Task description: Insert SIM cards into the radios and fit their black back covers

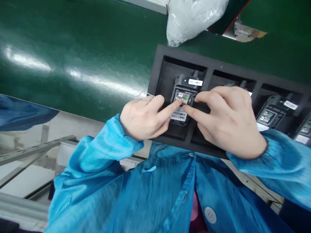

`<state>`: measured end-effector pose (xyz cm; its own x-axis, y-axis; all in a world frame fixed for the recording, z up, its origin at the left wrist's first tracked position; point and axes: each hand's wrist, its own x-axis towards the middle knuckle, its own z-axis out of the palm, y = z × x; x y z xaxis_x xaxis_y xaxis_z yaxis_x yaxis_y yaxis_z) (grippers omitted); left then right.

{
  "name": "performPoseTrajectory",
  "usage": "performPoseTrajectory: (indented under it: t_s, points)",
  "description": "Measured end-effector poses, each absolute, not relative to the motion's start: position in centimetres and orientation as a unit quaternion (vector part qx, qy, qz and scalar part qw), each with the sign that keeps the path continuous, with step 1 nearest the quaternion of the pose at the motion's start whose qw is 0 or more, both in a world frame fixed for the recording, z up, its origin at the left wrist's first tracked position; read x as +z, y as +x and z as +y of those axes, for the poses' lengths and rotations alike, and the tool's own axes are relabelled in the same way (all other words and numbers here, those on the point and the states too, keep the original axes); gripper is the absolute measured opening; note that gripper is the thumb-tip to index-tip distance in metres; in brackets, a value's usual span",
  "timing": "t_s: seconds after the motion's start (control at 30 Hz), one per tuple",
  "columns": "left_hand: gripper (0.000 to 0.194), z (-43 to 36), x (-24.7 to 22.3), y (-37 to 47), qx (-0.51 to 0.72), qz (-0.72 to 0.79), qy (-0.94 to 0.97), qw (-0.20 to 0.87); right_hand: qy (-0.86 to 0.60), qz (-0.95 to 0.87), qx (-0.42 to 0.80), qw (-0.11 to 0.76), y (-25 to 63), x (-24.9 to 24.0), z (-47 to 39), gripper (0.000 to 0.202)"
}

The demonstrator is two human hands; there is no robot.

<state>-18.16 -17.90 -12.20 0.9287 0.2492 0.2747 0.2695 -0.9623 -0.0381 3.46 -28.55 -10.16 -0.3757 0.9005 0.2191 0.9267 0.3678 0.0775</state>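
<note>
A black handheld electronic device [186, 87] with a stubby antenna lies face down in the leftmost compartment of a black foam tray [167, 51]. Its open back recess shows green circuit board with metal card slots, and white barcode labels sit above and below. My left hand [147, 118] reaches in with its index fingertip on the slots, the other fingers curled. From the other side, my right hand [225, 119] puts one outstretched fingertip at the recess's lower edge, another finger bent apart near the device's side. Neither hand grips the device; whether something small lies under the fingertips is hidden.
Similar devices lie in the tray compartments to the right, one device [274, 111] plainly visible. A clear plastic bag [194, 19] sits behind the tray on the green tabletop [97, 48]. A metal bracket [247, 31] is at the back right, blue cloth [24, 113] at the left edge.
</note>
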Motion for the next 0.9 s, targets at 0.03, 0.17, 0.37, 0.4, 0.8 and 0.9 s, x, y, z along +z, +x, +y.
performPoseTrajectory:
  t_s: [0.03,0.17,0.37,0.4,0.8,0.9]
  points:
    - [0.044,-17.86,-12.16,-18.29,-0.146,-0.126,-0.981,0.036,-0.553,-0.826,-0.092,0.067,3.44,-10.18,-28.56,0.021]
    - [0.038,-17.79,-12.09,-18.83,-0.132,-0.112,-0.984,0.034,-0.552,-0.824,-0.118,0.053,3.47,-10.02,-28.65,0.015]
    - [0.041,-17.97,-12.16,-18.29,-0.120,-0.121,-0.984,0.054,-0.555,-0.824,-0.096,0.065,3.53,-10.08,-28.64,0.021]
    - [0.041,-18.00,-12.14,-18.18,-0.117,-0.122,-0.984,0.059,-0.553,-0.825,-0.097,0.069,3.55,-10.13,-28.63,0.022]
    - [0.042,-17.99,-12.06,-18.45,-0.098,-0.118,-0.987,0.052,-0.556,-0.824,-0.082,0.067,3.53,-10.15,-28.76,0.021]
    - [0.042,-18.03,-12.10,-18.31,-0.092,-0.123,-0.987,0.045,-0.561,-0.822,-0.081,0.060,3.64,-10.15,-28.86,0.025]
